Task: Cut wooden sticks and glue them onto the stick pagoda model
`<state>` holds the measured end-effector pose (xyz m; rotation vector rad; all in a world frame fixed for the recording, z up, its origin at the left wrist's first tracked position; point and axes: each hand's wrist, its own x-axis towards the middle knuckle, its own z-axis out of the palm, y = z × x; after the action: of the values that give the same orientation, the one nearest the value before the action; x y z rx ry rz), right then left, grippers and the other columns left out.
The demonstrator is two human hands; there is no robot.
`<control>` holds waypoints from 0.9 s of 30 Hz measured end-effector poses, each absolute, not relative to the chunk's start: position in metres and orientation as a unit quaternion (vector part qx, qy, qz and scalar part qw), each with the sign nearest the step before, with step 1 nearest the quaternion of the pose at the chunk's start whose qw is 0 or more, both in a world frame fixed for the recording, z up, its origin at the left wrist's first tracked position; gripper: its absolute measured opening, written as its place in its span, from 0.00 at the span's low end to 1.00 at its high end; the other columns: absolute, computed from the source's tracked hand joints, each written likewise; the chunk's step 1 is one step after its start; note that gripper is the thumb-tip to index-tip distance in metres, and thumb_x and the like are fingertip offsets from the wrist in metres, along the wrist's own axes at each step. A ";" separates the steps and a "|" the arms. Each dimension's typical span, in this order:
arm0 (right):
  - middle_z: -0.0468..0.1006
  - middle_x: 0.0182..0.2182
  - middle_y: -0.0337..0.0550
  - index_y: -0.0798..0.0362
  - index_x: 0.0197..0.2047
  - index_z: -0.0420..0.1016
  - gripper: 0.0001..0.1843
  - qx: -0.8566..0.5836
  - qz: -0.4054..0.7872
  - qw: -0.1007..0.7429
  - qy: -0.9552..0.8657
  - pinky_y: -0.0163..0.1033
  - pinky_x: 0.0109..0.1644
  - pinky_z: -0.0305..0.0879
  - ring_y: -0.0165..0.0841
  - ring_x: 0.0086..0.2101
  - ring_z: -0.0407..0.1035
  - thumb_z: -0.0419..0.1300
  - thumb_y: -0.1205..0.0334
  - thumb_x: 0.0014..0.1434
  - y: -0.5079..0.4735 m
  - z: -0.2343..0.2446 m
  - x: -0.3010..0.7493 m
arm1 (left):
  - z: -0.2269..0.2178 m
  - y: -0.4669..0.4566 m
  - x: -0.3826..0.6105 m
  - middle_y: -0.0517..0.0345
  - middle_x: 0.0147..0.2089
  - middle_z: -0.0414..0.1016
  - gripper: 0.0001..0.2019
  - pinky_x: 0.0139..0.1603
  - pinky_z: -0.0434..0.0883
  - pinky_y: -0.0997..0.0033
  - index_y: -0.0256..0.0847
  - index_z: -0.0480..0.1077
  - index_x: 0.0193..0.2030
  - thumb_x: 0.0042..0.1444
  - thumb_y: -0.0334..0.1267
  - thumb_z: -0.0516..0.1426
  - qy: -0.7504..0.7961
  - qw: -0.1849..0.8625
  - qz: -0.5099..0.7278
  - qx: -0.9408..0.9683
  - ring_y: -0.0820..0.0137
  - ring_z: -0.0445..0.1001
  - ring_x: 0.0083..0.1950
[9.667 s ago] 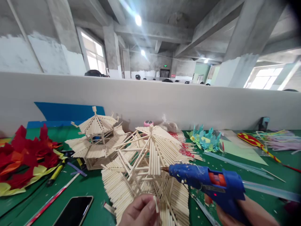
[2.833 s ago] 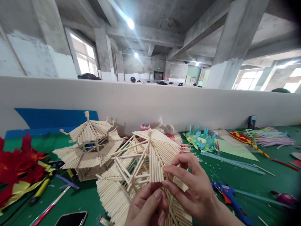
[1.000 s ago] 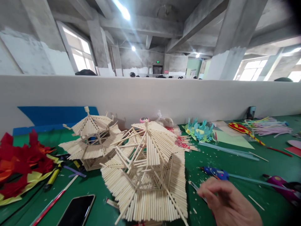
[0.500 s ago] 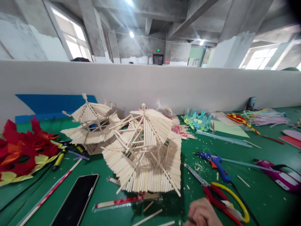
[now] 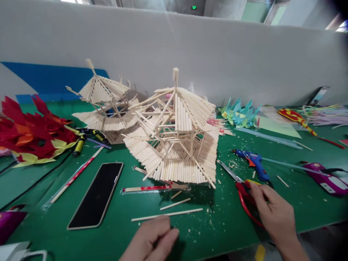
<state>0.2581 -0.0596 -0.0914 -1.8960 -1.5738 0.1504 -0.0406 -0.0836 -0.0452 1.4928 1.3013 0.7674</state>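
My right hand (image 5: 274, 210) is closed on the handles of the scissors (image 5: 244, 195), which lie on the table with their blades pointing away to the left. My left hand (image 5: 153, 237) is closed at the near edge, thumb against the curled fingers; what it holds, if anything, is hidden. Just beyond its knuckles lies a thin wooden stick (image 5: 187, 212), with a shorter stick (image 5: 175, 204) behind it. In the middle stands a pavilion model (image 5: 174, 174) built of wooden sticks, its upper roof partly uncovered. A packet of chopsticks (image 5: 146, 189) rests in front of it.
A second stick pavilion (image 5: 104, 94) stands behind left, by red paper craft (image 5: 35, 134). A phone (image 5: 96, 195) lies left. At right are a blue glue gun (image 5: 254, 163), a purple device (image 5: 324, 177) and teal paper craft (image 5: 240, 112). A white partition (image 5: 152, 43) closes the back.
The view has tilted down. My right hand has moved onto the scissors' handles and closed there. My left hand has come into view at the front edge.
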 end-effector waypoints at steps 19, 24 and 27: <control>0.76 0.33 0.43 0.53 0.40 0.69 0.08 -0.606 0.158 0.290 -0.724 0.36 0.37 0.68 0.32 0.33 0.71 0.51 0.66 0.58 -0.051 -0.114 0.182 | -0.094 -0.027 -0.020 0.46 0.34 0.77 0.10 0.39 0.69 0.53 0.34 0.73 0.29 0.53 0.24 0.50 0.555 0.055 0.021 0.830 0.55 0.75 0.38; 0.77 0.33 0.43 0.50 0.38 0.72 0.10 -0.542 0.132 0.279 -0.782 0.39 0.39 0.68 0.34 0.34 0.71 0.53 0.69 0.55 -0.038 -0.118 0.160 | -0.096 -0.023 -0.030 0.47 0.30 0.77 0.10 0.36 0.69 0.54 0.35 0.72 0.28 0.54 0.26 0.50 0.560 0.020 0.013 0.828 0.54 0.75 0.35; 0.78 0.31 0.45 0.51 0.38 0.73 0.11 -0.513 0.099 0.292 -0.801 0.41 0.39 0.68 0.36 0.33 0.71 0.52 0.70 0.54 -0.031 -0.120 0.150 | -0.096 -0.023 -0.034 0.47 0.29 0.77 0.10 0.37 0.69 0.53 0.35 0.73 0.29 0.55 0.28 0.50 0.551 0.001 0.025 0.834 0.55 0.75 0.35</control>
<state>0.1500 -0.0313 -0.1199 -1.3668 -2.1353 0.2652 -0.0338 -0.0226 -0.0959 2.6181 1.7315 0.0779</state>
